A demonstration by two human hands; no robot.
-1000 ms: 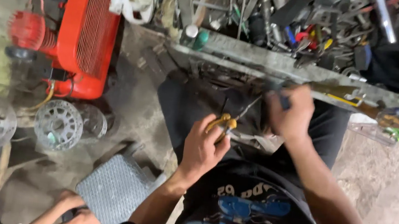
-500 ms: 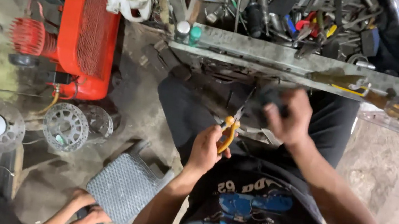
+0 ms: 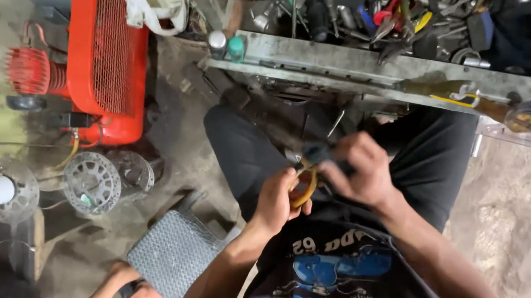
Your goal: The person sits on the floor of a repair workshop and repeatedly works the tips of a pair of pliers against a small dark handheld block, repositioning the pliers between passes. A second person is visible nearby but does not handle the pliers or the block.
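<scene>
The person sat low and held a pair of yellow-handled pliers (image 3: 305, 184) over the lap, close in so both hands could work together. The left hand (image 3: 276, 202) was wrapped around the handles. The right hand (image 3: 361, 171) was closed on the dark nose end. The pliers' long side ran near to far, nose toward the far metal shelf (image 3: 388, 66) of tools.

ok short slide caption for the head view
Left hand grips yellow-handled pliers, right hand at their head, beside a red compressor.
</scene>
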